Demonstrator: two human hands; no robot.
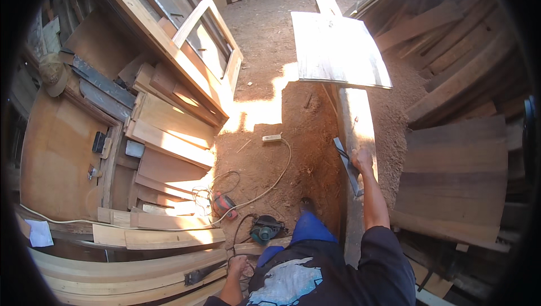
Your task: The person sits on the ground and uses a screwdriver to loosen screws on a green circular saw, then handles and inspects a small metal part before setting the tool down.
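My right hand (pixel 362 160) grips a metal tool (pixel 351 172) at the plank's (pixel 359 117) edge. Left hand (pixel 238 265) beside dark cord (pixel 235 239); can't tell if it's pinching it.

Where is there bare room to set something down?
On the plank, between the pale board and the right hand; the ground between the power strip and plank. Crowded: around the red tool and green tool, beyond the left hand.

Toward three o'clock, the right hand (pixel 362 161) is hiding part of a flat metal tool (pixel 354 181). Toward one, a pale panel (pixel 340 49) is covering part of a long wooden plank (pixel 359 124).
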